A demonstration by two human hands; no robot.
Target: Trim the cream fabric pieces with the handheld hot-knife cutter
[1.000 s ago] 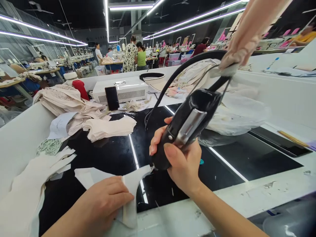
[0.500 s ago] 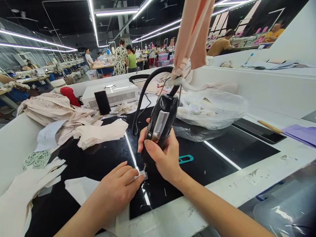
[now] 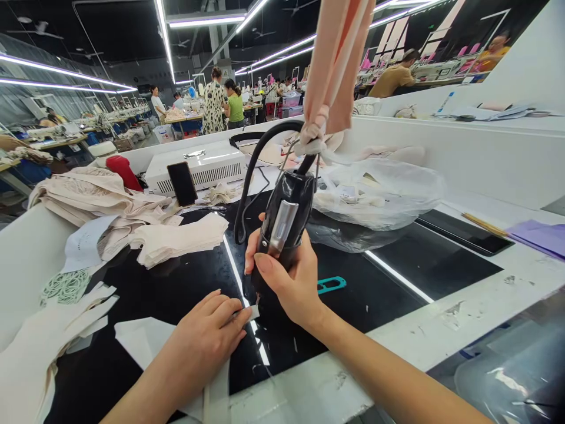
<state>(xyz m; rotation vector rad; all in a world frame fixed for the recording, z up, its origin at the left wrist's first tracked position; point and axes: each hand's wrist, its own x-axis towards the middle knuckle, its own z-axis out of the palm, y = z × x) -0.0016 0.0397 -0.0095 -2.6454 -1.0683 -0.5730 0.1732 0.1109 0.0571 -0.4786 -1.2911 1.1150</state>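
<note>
My right hand is wrapped round a black corded hand tool with a silver lever on its side. It is held upright, slightly tilted, its thin tip pointing down. A knotted pink fabric strap runs up from its top. My left hand lies low on the black glossy work surface, fingers together on a small pale strip whose end sticks out by the tool's tip. Whether the tip touches it I cannot tell. White sheet pieces lie beside and under my left wrist.
Stacked cream fabric pieces lie left, near a phone leaning on a vented white box. A clear plastic bag sits behind the tool. A teal plastic piece lies right of my hand. Several people work in the background.
My left hand has shifted slightly left with the pale strip, and less of the strip shows. The tool and right hand have moved a little left; the pink strap swings left.
</note>
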